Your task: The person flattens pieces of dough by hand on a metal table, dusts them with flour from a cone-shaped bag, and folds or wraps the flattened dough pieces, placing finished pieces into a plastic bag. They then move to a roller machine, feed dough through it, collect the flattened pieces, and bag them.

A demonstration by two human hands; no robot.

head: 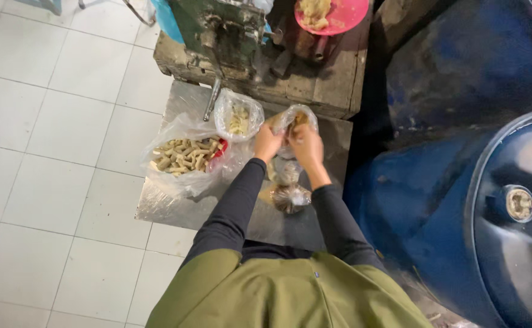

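2 hands, left hand (267, 143) and right hand (306, 146), pinched small clear snack bag (295, 119) at neck; looked light, floppy, slippery, contents crushable.

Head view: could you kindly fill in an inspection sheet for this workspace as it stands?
Surface: metal-covered table, shiny, on a white tiled floor.
Job's things: small clear bag of snack pieces, held by both hands; two filled small bags below it.
Clutter: large open bag of tan pieces; second open bag.
Grips: left hand and right hand closed on the small bag.
Cables: nothing seen.
Surroundings: green machine on a wooden bench; pink plate; blue drums.
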